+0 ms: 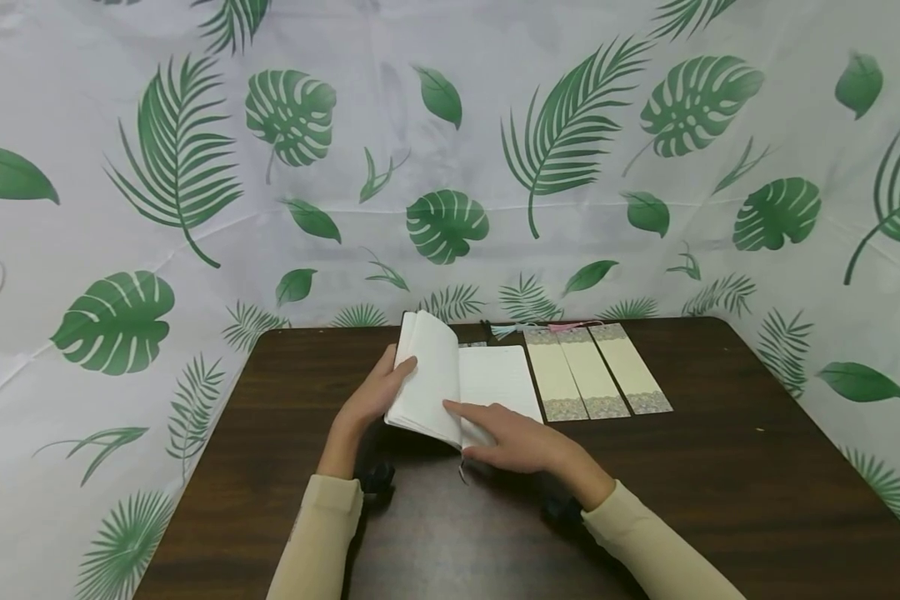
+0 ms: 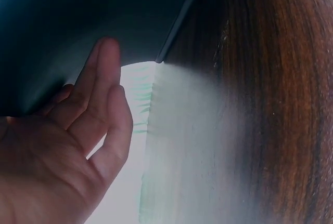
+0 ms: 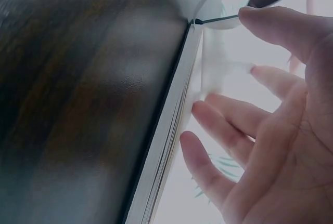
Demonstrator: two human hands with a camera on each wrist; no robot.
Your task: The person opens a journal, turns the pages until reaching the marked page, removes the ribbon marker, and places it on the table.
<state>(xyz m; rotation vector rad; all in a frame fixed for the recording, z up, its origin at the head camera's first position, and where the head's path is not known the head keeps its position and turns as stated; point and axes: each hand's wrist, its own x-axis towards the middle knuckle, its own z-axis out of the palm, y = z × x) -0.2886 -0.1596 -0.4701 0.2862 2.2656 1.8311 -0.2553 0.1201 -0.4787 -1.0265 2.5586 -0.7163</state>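
An open notebook (image 1: 427, 375) with a dark cover (image 2: 140, 16) stands partly raised at the back of the table, its left half tilted up. My left hand (image 1: 371, 396) grips that raised half, thumb on the white page and fingers against the outside of the cover. My right hand (image 1: 513, 437) reaches over the lower part of the notebook, near the fold, with its index fingertip at the page. In the right wrist view its fingers are spread beside the page edges (image 3: 171, 115). A thin ribbon (image 1: 462, 473) hangs from the bottom of the spine.
Right of the notebook lie several pale bookmarks (image 1: 581, 367) with patterned ends. A light blue tassel (image 1: 506, 331) and a pink tassel (image 1: 566, 327) lie at their top. A leaf-print cloth (image 1: 450, 150) hangs behind the dark wooden table (image 1: 720, 483).
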